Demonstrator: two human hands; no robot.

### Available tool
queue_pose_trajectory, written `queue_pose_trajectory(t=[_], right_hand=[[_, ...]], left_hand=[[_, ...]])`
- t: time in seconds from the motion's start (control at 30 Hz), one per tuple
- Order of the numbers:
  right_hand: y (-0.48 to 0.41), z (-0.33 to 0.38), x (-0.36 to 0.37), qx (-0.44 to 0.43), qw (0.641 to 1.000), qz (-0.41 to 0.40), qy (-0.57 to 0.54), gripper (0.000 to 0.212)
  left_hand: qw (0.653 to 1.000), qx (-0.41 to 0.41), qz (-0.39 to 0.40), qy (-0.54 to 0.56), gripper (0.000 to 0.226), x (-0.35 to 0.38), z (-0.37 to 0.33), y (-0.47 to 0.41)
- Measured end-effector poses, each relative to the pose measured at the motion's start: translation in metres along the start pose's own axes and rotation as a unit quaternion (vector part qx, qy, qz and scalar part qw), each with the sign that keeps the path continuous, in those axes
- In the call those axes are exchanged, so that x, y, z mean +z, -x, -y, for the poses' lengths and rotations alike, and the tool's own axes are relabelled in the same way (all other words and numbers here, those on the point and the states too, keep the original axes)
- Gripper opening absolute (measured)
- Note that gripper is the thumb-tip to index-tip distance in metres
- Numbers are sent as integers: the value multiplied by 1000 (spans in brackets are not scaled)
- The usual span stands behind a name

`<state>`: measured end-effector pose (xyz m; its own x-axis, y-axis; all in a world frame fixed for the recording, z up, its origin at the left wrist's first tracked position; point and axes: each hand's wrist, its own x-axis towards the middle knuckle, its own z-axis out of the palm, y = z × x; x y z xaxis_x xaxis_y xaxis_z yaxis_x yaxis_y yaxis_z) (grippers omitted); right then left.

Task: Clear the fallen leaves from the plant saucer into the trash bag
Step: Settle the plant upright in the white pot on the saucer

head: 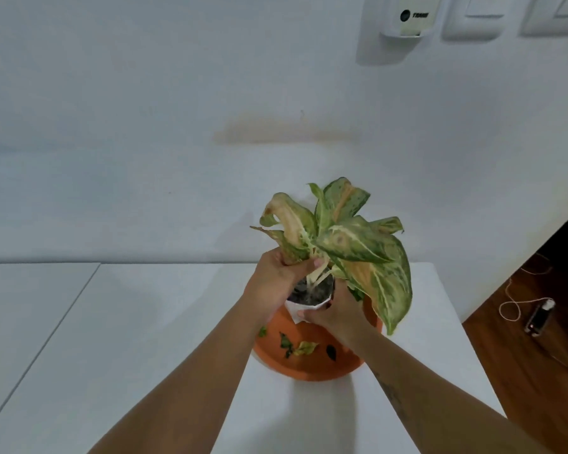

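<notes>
A small white plant pot (304, 304) with a green and yellowed leafy plant (348, 237) is held over an orange saucer (309, 368) on the white table. My left hand (273, 283) grips the pot's left side near the stems. My right hand (338, 314) grips its right side and front rim. Several fallen leaves (304, 347), green, yellow and dark, lie on the saucer in front of the pot. I cannot tell whether the pot's base touches the saucer. No trash bag is in view.
The white table (145, 339) runs to the left, with a seam to a second tabletop (30, 290). Its right edge drops to a wooden floor (522, 371) where a small device with a cord (538, 317) lies. A white wall stands close behind.
</notes>
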<state>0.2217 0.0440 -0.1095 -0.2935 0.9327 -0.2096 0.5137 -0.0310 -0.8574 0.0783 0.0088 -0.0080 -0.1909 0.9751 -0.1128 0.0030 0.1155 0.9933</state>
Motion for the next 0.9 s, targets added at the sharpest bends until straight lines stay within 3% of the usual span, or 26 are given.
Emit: queue_pose_trajectory(t=[0.07,0.13,0.17,0.27,0.4,0.47,0.53,0.6,0.73,0.8,0.9], right_hand=[[-1,-2,-1,-3,1000,-1,4,75],[5,1,-4,-2,1000,12,16,53],[6,-1,-6,-4,999,12,34,55],[10,-8,-11,-31,996,-40,70,88],[18,-1,-29,-59,977,-45,201,68],[11,-6,-30,-71,970,-54,227,67],[-4,-20,-26,-54,966,-54,245,77],[-33,-59,-17,-61,963,-38,259,73],[-25,-41,-17,-60,951,-6,303,59],[-19,-43,-17,-55,937,5,346,66],[1,-36,-17,-12,924,32,380,87]], left_hand=[[1000,-5,-5,-3,5,-3,1,1],[1000,4,7,-5,7,-8,4,4],[1000,11,8,-1,8,-11,7,5],[1000,14,-17,14,25,-25,16,9],[996,-20,-71,-40,30,-47,39,11],[987,-2,-96,-128,26,-54,52,12],[967,42,-94,-232,22,-58,62,15],[943,81,-41,-320,26,-59,69,19],[842,52,86,-530,65,-54,85,20],[820,38,106,-561,77,-49,88,18],[804,29,112,-583,77,-41,90,18]])
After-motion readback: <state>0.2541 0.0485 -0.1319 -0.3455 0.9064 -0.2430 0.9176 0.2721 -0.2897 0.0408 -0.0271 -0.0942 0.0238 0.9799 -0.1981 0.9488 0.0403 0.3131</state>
